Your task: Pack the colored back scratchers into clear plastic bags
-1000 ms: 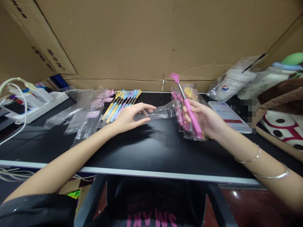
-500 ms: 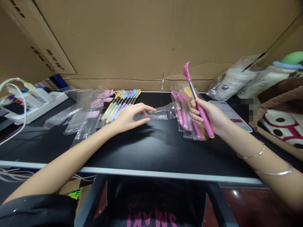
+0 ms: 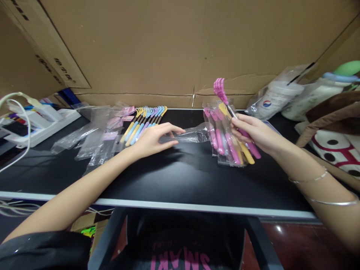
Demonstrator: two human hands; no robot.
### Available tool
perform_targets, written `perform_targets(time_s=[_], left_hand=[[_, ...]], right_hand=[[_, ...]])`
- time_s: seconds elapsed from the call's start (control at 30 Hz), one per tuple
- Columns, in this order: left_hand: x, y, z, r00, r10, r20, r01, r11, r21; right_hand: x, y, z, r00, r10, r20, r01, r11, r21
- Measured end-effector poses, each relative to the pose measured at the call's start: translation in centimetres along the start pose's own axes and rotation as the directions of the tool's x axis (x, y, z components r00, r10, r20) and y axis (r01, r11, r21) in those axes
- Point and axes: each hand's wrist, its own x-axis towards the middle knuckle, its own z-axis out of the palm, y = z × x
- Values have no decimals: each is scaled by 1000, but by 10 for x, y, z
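My right hand (image 3: pixel 253 133) is wrapped round the handle of a pink back scratcher (image 3: pixel 220 91). Its claw points up and left, with a short metal shaft below. My left hand (image 3: pixel 157 138) holds a clear plastic bag (image 3: pixel 194 134) by its near end, thumb and fingers apart at the bag's mouth. The bag stretches right, above the desk. Beneath my right hand lie several pink and yellow back scratchers (image 3: pixel 219 140) in clear bags. Just beyond my left hand, a row of yellow, blue and purple back scratchers (image 3: pixel 143 123) rests on the desk, partly covered by the hand.
Flat clear bags (image 3: pixel 95 131) and pink cards (image 3: pixel 115 123) lie on the left of the black desk (image 3: pixel 180 180). A white power strip (image 3: pixel 42 129) with cables is at far left. A bagged cup (image 3: pixel 281 99) and a brown-handled bag (image 3: pixel 332 138) stand right. Cardboard (image 3: pixel 168 52) walls the back.
My right hand has moved slightly right, with the pink back scratcher turned so its claw shows its prongs and sits lower left. My left hand and the clear bag stay put.
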Motion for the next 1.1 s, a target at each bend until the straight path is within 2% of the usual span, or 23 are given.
perform_targets(time_s=[0.13, 0.2, 0.27, 0.33, 0.4, 0.47, 0.53, 0.63, 0.77, 0.87, 1.1], left_hand=[[0, -2, 1, 1000, -4, 17, 3, 1000, 6], [-1, -4, 2, 1000, 1, 23, -1, 1000, 29], [-2, -5, 2, 999, 8, 34, -10, 997, 71], [-2, -5, 2, 999, 13, 51, -19, 993, 117], [-3, -4, 1, 998, 16, 61, -25, 988, 150], [-3, -3, 1, 998, 10, 58, -20, 984, 175], [-3, -2, 0, 999, 3, 50, -12, 982, 188], [-2, -2, 0, 999, -11, 42, 2, 981, 194], [-2, -4, 0, 998, -41, 36, 34, 982, 186], [-2, -5, 0, 997, -56, 44, 48, 985, 165], [-2, -8, 3, 994, -54, 90, 42, 990, 136]], right_hand=[[-1, -3, -12, 1000, -13, -26, 10, 994, -105], [-2, -5, -17, 998, -50, -44, 36, 962, -270], [-3, -5, -22, 992, -94, -78, 39, 848, -529], [-4, -3, -25, 985, -110, -129, -21, 675, -738], [-4, -1, -27, 982, -92, -164, -87, 552, -830], [-4, -1, -27, 988, -69, -139, -85, 508, -857], [-5, -2, -27, 996, -43, -78, -44, 520, -853], [-6, -5, -26, 997, 19, 69, 45, 590, -806], [-7, -6, -26, 961, 85, 263, 145, 655, -741], [-7, -5, -26, 955, 84, 286, 163, 656, -737], [-6, -4, -25, 968, -1, 251, 202, 593, -779]])
